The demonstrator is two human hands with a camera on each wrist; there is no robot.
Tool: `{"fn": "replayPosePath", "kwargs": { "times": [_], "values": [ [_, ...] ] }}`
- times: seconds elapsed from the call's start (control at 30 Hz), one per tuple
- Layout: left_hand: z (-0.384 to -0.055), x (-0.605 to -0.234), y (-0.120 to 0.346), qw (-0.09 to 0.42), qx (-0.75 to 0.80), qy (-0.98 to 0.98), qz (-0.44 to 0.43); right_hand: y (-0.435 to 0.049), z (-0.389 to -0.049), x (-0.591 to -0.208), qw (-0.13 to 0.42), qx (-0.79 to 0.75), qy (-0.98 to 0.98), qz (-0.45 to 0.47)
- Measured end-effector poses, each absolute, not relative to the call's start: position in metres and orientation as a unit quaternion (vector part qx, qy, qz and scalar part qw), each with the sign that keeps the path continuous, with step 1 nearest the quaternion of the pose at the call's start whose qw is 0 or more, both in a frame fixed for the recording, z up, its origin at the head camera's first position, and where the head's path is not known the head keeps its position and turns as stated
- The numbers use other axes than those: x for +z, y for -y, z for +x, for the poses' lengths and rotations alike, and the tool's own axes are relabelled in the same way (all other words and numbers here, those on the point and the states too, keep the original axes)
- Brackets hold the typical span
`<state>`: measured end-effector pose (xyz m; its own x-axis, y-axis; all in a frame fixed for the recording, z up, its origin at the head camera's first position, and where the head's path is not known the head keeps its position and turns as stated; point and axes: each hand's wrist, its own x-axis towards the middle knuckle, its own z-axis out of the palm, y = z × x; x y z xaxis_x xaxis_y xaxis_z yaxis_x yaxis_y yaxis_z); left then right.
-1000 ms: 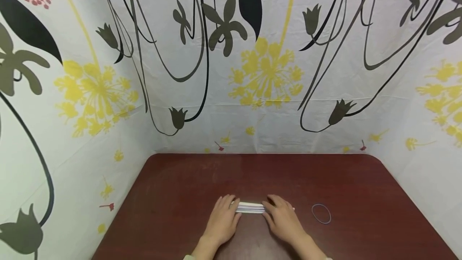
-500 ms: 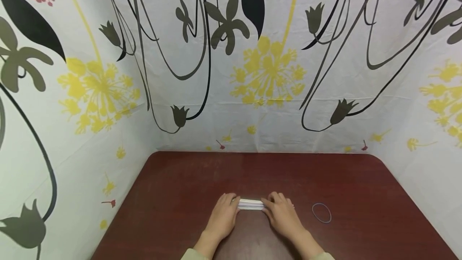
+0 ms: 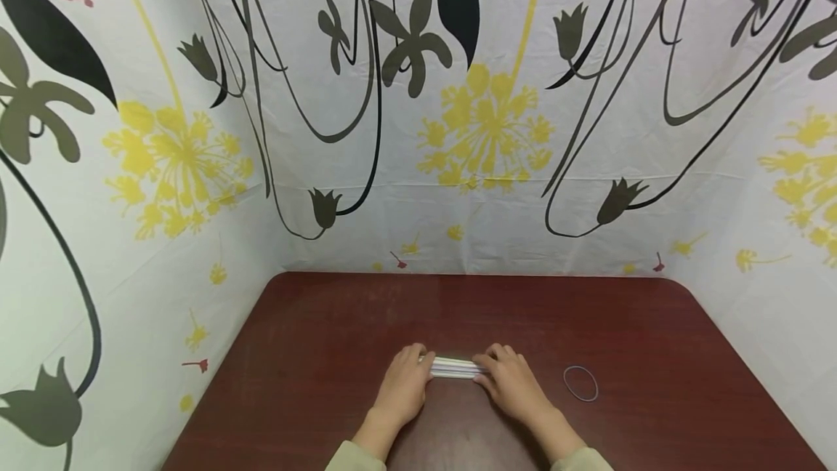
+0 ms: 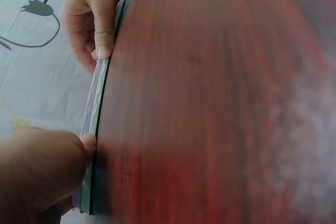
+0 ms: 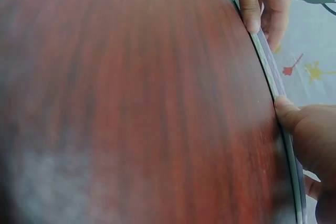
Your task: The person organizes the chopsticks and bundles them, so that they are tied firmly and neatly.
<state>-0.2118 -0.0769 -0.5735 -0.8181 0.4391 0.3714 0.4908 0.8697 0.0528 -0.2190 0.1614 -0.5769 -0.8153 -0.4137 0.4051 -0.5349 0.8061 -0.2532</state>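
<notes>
A narrow bundle of thin, pale straight strips (image 3: 455, 367) lies crosswise near the front of the table; their exact kind cannot be told. My left hand (image 3: 402, 387) pinches its left end between thumb and fingers. At the other end, my right hand (image 3: 513, 387) holds it the same way. From the left wrist view, the strips (image 4: 94, 106) look long and flat, pale green and lilac with a dark lower edge, stacked together close to the tabletop. The right wrist view shows the thumb (image 5: 286, 109) pressed against the near side of the bundle. Both covered ends are partly hidden by fingers.
A thin bluish-grey loop (image 3: 565, 376), like a rubber band, lies on the table to the right of my right hand. The dark red-brown table (image 3: 366, 311) has rounded far corners. White cloth (image 3: 392, 166) with printed flowers surrounds it at the back and sides.
Both hands and the bundle sit slightly farther from me. The right hand's fingers have drawn in more closely around its end. The loop has stayed in place.
</notes>
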Motion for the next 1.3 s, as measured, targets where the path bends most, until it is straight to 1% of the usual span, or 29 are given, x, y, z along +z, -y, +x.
{"fn": "replayPosePath", "kwargs": {
  "times": [0.17,0.33,0.63,0.87,1.13,1.3],
  "values": [
    [-0.212,-0.568,0.075,0.133,-0.05,0.962,-0.234,-0.16,-0.219,-0.577,0.173,0.184,0.935,0.247],
    [-0.212,-0.568,0.073,0.118,-0.034,0.963,-0.238,-0.159,-0.217,-0.579,0.19,0.176,0.936,0.24],
    [-0.211,-0.57,0.074,0.124,-0.026,0.964,-0.233,-0.157,-0.215,-0.585,0.224,0.153,0.929,0.25],
    [-0.212,-0.571,0.073,0.136,-0.035,0.963,-0.229,-0.157,-0.215,-0.586,0.222,0.164,0.93,0.241],
    [-0.214,-0.573,0.073,0.139,-0.03,0.964,-0.225,-0.156,-0.219,-0.591,0.264,0.178,0.914,0.252],
    [-0.218,-0.571,0.074,0.141,-0.024,0.963,-0.227,-0.154,-0.225,-0.589,0.262,0.176,0.916,0.247]
  ]
}}
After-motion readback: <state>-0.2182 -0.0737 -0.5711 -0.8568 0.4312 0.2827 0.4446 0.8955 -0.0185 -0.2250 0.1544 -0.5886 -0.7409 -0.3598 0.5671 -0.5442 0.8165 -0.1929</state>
